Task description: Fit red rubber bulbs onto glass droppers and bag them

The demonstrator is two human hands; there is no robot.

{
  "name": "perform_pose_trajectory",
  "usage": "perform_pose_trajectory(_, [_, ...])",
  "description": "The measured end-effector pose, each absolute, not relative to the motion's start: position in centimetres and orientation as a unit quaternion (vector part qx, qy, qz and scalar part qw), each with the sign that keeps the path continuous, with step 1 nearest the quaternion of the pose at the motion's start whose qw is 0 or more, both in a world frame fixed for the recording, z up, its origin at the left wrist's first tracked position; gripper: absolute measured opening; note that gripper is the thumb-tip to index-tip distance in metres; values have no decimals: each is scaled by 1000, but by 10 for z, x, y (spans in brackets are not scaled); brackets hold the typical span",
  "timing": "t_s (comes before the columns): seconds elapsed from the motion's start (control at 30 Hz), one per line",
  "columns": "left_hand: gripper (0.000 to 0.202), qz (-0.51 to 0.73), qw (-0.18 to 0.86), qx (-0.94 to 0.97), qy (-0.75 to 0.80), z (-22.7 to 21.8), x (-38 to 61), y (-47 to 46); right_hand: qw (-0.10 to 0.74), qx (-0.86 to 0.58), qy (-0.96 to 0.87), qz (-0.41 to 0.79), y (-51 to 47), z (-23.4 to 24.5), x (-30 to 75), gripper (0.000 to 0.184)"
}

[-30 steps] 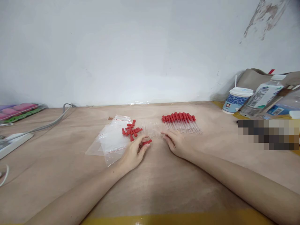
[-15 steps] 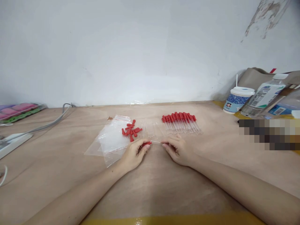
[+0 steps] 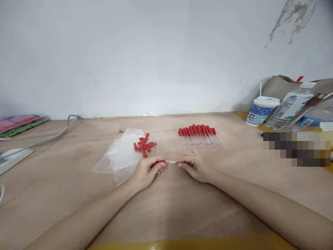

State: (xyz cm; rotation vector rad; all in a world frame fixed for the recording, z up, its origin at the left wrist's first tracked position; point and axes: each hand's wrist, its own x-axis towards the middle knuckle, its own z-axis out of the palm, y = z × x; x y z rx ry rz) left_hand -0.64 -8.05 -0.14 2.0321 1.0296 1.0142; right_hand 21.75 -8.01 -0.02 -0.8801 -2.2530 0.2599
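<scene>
1. The smooth, matte red bulb (image 3: 163,161) sits pinched in the left hand (image 3: 147,171).
2. The slim, clear, straight tube (image 3: 170,162) is gripped by the right hand (image 3: 195,166).
3. The tube lies between both hands, left end at the bulb.

- We're seeing brn tbl (image 3: 166,211)
- L: grey cable (image 3: 52,140) is lying
- Ctr: clear bags (image 3: 122,152), red bulbs (image 3: 142,147), clear tubes (image 3: 169,144) are lying
- R: red-topped droppers (image 3: 199,129) are lying in row; cup (image 3: 260,113), btl (image 3: 291,104) are standing
</scene>
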Motion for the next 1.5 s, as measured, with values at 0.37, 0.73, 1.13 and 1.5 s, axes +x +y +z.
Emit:
perform_pose_trajectory(0.37, [23, 274, 219, 846, 401, 9, -5, -90, 280, -328, -902, -14, -76, 5, 227, 20])
perform_pose_trajectory(0.73, [23, 386, 216, 804, 397, -2, -9, -73, 318, -318, -889, -87, -78, 2, 218, 24])
perform_pose_trajectory(1.13, [20, 356, 273, 803, 392, -1, -5, -86, 316, -270, -907, -71, -82, 9, 213, 26])
perform_pose_trajectory(1.5, [17, 354, 202, 832, 375, 0, -7, -82, 272, -350, -896, 5, -85, 5, 203, 28])
